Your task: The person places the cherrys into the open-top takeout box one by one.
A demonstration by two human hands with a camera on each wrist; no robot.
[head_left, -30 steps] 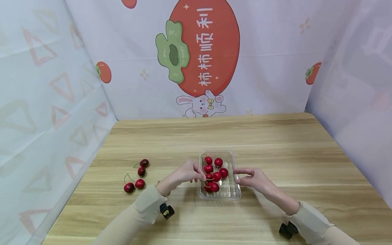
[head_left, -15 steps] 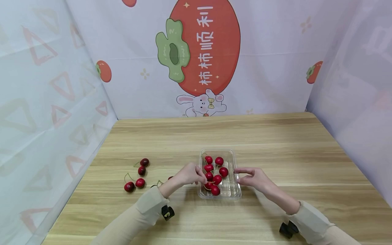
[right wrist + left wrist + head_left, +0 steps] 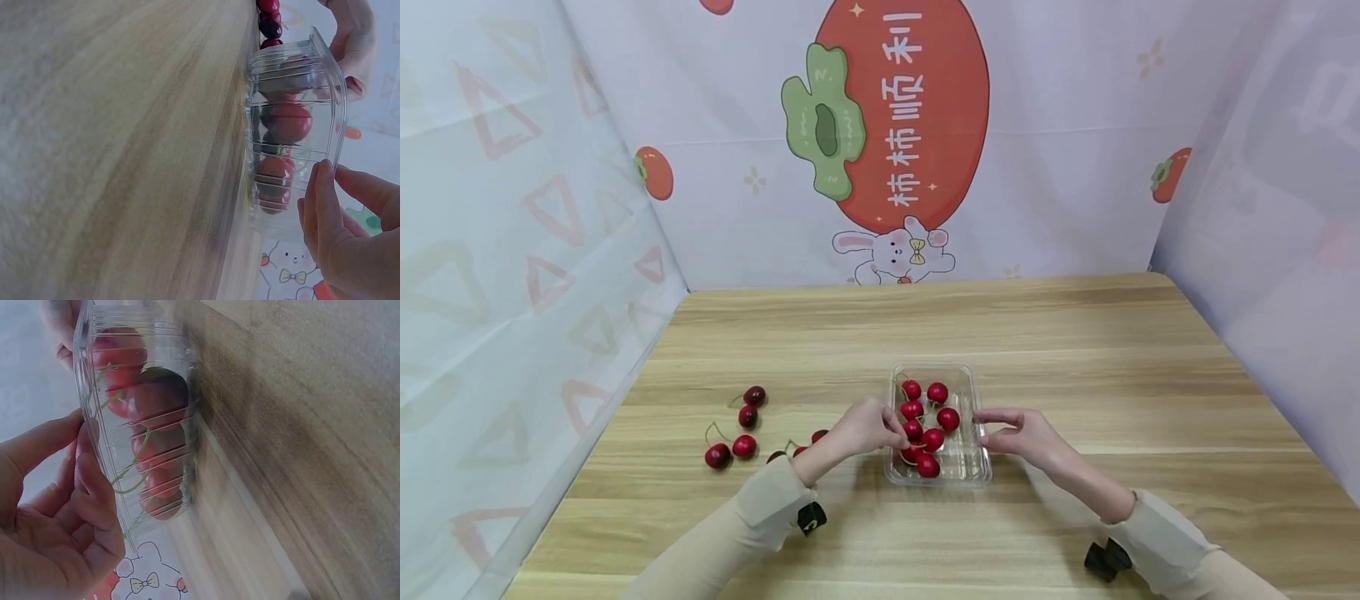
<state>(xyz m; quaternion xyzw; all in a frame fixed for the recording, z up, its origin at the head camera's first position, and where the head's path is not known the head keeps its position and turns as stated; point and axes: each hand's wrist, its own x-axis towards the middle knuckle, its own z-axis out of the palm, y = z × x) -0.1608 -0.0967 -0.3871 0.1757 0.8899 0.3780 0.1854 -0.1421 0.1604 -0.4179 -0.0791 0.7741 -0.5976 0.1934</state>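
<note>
A clear plastic box (image 3: pixel 964 463) stands on the table, with several red cherries (image 3: pixel 948 419) inside, mostly along its left side. My left hand (image 3: pixel 867 427) reaches over the left rim, thumb and fingertips pinched together at a cherry (image 3: pixel 912 455) that they partly cover. Its green stem arcs close to those fingertips. In the left wrist view the hand (image 3: pixel 65 531) lies along the rim, which hides the fingertips. At the opposite side my right hand (image 3: pixel 1033 437) pinches the box's right rim; in the right wrist view its fingers (image 3: pixel 328 206) lie against the outer wall.
Loose, darker cherries (image 3: pixel 717 456) with stems lie on the wooden table (image 3: pixel 1075 350) to the left. Others (image 3: pixel 820 436) lie beside my left wrist, partly covered by it. A printed cloth (image 3: pixel 1037 167) hangs behind the table.
My left fingertips have shifted slightly down and right inside the box. The cherries beneath them have moved a little, the front one toward me. My right hand stays at the rim.
</note>
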